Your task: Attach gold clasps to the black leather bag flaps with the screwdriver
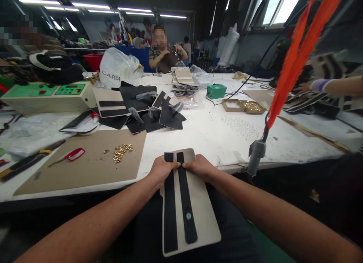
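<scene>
A beige flat panel with two black strips (198, 202) rests across my lap, its far end raised at the table edge. One strip carries a small round pale spot near its lower end. My left hand (164, 167) grips the panel's left edge near the top, thumb pressed on a strip. On the opposite edge my right hand (200, 166) grips it too, its thumb meeting the same strip close to the left thumb. Fingers of both hands are hidden under the panel. Beyond them, similar black and beige panels (147, 113), some with plastic-wrapped handles, lie in a pile.
On a brown board (96, 157) lie small gold metal pieces (122, 152) and a red-handled screwdriver (75, 154). An electric screwdriver (256, 157) hangs at right from an orange strap (293, 62). Farther back are a green box (216, 91) and a cardboard box (234, 105). Other people work around the table.
</scene>
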The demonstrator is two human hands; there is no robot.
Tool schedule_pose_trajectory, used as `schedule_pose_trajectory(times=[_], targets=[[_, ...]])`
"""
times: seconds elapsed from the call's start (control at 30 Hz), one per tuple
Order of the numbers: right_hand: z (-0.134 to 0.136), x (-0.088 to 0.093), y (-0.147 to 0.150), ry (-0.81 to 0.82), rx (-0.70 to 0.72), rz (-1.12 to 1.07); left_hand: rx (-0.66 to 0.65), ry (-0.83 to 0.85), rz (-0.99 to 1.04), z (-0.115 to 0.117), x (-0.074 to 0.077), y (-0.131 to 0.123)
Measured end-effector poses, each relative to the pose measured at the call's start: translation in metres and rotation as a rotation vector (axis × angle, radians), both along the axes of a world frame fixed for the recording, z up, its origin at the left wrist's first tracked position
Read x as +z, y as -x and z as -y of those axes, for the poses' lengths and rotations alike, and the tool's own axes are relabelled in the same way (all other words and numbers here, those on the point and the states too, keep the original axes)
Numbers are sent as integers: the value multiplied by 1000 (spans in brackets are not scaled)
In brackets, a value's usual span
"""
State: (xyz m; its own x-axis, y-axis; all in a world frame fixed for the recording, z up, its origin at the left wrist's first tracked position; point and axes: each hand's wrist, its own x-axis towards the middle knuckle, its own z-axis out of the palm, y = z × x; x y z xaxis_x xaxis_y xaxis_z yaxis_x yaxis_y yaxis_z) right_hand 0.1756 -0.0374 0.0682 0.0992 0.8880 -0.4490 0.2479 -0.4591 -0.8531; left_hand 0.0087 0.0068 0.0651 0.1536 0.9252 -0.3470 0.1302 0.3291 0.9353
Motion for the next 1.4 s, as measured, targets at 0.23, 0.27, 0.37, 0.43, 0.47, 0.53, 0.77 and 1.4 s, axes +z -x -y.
schedule_pose_trajectory(times=[0.23, 0.27, 0.37, 0.43, 0.47, 0.53, 0.77, 1.4], targets=[[-19, 6, -3, 10, 76, 325, -6, -31, -123, -8, -5, -2], [-20, 6, -4, 7, 91, 377, -13, -43, -147, -8, -6, -2], [-24, 5, -4, 9, 128, 495, -37, -83, -231, -10, -11, -2], [-26, 4, -4, 13, 140, 543, -59, -118, -285, -12, -14, -3], [-27, 3, -4, 13, 142, 560, -72, -137, -311, -13, -15, -4], [-27, 2, -4, 15, 144, 576, -104, -185, -367, -14, -14, -4], [-29, 4, -6, 4, 145, 576, -79, -671, -644, -10, -9, 8], [-104, -12, -173, -208, -280, 775, -377, -1074, -688, -38, -54, 20]])
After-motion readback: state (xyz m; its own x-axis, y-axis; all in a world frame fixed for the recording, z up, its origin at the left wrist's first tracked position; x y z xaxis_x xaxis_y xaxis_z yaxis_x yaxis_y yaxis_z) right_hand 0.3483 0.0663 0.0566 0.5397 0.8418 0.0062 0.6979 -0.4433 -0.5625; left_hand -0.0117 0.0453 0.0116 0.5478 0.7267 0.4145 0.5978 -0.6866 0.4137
